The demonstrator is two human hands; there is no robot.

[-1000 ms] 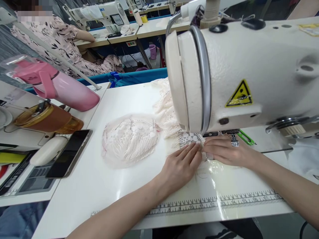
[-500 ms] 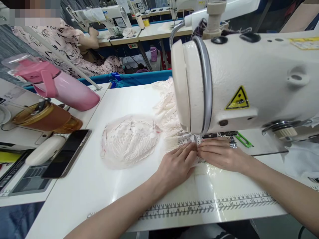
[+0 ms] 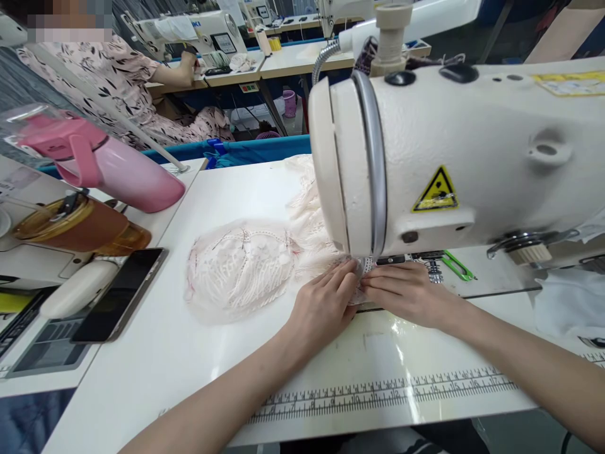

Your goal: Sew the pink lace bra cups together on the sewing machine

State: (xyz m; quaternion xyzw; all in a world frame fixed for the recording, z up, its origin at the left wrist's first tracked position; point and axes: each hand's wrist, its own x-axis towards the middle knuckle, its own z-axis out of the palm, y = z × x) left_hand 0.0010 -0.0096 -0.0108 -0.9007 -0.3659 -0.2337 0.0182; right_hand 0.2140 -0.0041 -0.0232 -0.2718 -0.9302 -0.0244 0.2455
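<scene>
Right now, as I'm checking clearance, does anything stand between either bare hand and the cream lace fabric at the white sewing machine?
Nothing visible does: the left hand and right hand touch the cream lace fabric. The white sewing machine head hides part of it.

Pale lace fabric [image 3: 312, 236] on a white table [image 3: 142, 359]
</scene>
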